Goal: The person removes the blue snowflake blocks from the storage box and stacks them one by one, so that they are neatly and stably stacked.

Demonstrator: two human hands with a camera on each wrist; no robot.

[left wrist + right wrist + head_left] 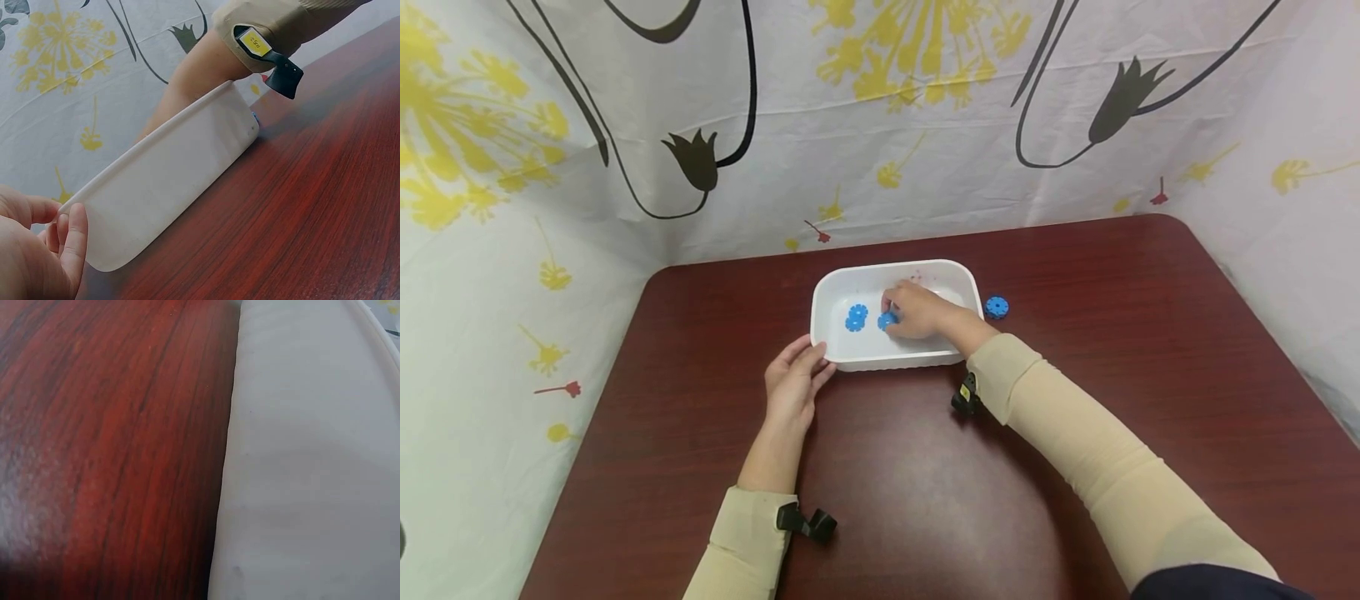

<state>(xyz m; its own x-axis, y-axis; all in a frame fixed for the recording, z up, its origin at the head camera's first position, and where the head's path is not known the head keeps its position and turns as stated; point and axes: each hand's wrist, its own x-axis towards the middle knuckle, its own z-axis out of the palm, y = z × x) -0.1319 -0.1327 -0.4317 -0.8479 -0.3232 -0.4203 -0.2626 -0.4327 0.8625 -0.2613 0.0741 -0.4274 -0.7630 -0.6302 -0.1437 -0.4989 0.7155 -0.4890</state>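
A white plastic bin [895, 362] with rounded corners stands on the table. My left hand [790, 387] grips its near left corner, with thumb and fingers on the rim in the left wrist view. Inside the bin, the fingers of my right hand [917, 312] pinch a blue notched disc [886, 321], partly hidden by them. To its left on the bin floor lie a couple of overlapping blue discs [855, 318]. The right wrist view has only the bin's outer wall [312, 456] beside the table, without the right hand.
Just outside the bin's right end, more blue notched discs [997, 307] lie on the dark red-brown table [880, 467], seemingly stacked. A white cloth [925, 192] with yellow and grey flower prints hangs behind the table and along its sides.
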